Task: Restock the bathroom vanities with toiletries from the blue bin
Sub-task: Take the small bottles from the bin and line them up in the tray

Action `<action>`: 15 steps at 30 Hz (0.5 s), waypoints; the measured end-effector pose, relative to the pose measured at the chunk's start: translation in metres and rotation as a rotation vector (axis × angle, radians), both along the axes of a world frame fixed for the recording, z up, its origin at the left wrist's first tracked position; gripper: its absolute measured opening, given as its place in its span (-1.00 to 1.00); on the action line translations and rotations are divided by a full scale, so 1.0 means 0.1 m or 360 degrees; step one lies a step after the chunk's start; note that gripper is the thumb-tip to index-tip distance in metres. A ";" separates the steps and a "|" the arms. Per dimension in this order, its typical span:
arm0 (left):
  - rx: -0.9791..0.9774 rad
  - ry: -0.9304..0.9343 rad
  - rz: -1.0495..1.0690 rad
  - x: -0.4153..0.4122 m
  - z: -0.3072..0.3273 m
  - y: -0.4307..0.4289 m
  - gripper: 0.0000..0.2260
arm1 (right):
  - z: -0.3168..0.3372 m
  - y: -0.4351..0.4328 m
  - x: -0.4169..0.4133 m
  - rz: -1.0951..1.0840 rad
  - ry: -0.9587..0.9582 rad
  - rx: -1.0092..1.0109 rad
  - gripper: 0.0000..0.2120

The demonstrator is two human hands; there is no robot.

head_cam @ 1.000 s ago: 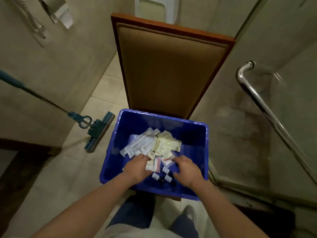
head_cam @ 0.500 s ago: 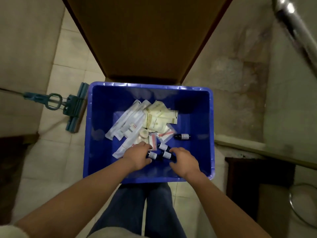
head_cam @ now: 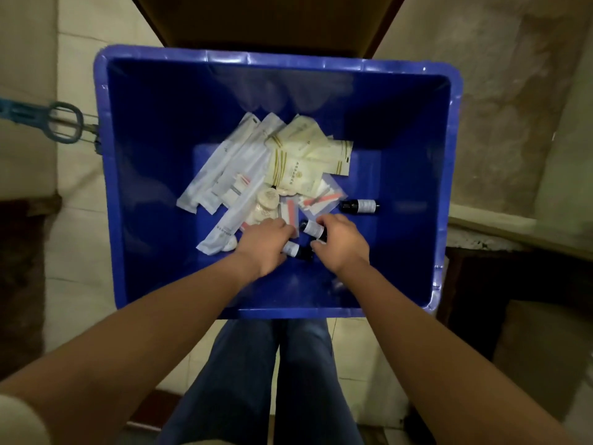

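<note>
Blue bin point(head_cam: 276, 57): sachets point(head_cam: 298, 165), mini bottles point(head_cam: 359, 206); left hand point(head_cam: 264, 244), right hand point(head_cam: 345, 242) prob. gripping some.

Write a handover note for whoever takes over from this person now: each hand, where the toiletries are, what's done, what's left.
Left hand: in the blue bin, curled over a second bottle; grip hidden.
Right hand: fingers curled round a dark bottle.
Third bottle lies apart at right; white packets, cream sachets and round soaps heaped mid-bin.
Done: hands on bottles, none lifted clear.
Left: lift items out, stock the vanities, not in view.
</note>
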State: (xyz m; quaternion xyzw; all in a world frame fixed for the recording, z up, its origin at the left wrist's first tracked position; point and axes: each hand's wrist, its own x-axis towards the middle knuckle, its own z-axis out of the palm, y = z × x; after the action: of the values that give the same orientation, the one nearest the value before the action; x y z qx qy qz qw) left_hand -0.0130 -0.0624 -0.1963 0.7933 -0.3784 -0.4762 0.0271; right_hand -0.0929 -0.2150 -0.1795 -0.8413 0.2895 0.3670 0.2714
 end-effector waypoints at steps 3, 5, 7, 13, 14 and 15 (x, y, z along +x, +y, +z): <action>-0.0050 -0.0146 -0.0186 0.00 -0.05 -0.01 -0.57 | -0.12 0.02 0.01 -0.0014 -0.0030 -0.0017 -0.70; -0.0060 -0.0195 -0.0243 0.00 -0.08 -0.02 -0.58 | -0.19 0.02 0.01 -0.0018 -0.0053 -0.0023 -0.73; -0.0066 -0.0231 -0.0301 0.00 -0.11 -0.03 -0.61 | -0.24 0.01 0.02 -0.0005 -0.0067 -0.0023 -0.74; -0.0120 -0.0254 -0.0405 -0.01 -0.19 -0.01 -0.67 | -0.35 -0.01 0.06 -0.0005 -0.0069 -0.0018 -0.79; -0.0118 -0.0261 -0.0416 0.00 -0.19 -0.01 -0.67 | -0.36 -0.01 0.07 0.0009 -0.0055 -0.0015 -0.80; -0.0112 -0.0269 -0.0425 0.00 -0.19 0.00 -0.67 | -0.36 -0.02 0.09 0.0025 -0.0041 -0.0012 -0.81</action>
State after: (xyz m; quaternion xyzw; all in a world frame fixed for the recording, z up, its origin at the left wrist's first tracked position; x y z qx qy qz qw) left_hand -0.0125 -0.0628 -0.2154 0.7717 -0.4979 -0.3936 -0.0405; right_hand -0.0842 -0.2165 -0.2157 -0.8493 0.2808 0.3571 0.2691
